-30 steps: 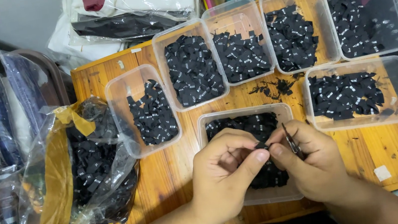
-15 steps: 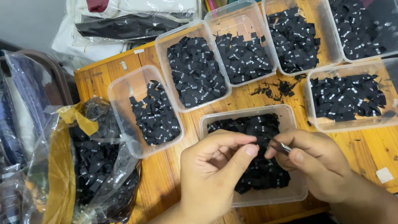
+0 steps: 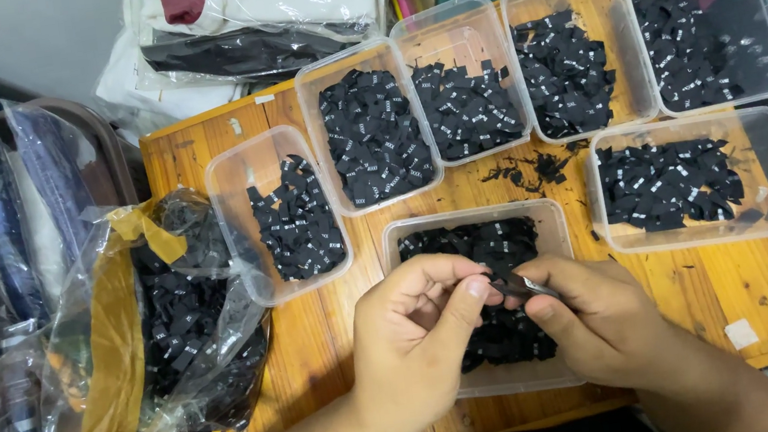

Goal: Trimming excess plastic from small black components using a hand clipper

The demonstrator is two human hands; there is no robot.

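Both hands meet over a clear plastic tub (image 3: 556, 224) of small black fabric labels: the left hand (image 3: 418, 334) pinches one black label (image 3: 500, 288) between thumb and forefinger, while the right hand (image 3: 601, 316) is curled around a thin metal tool (image 3: 537, 287) whose tip touches that same label. Just beyond the hands sit more clear tubs of black labels (image 3: 374, 134) on the wooden table (image 3: 706, 294), one close off the right hand (image 3: 692, 180), and out past the left hand slumps a crumpled clear bag (image 3: 165, 341) of the same labels.
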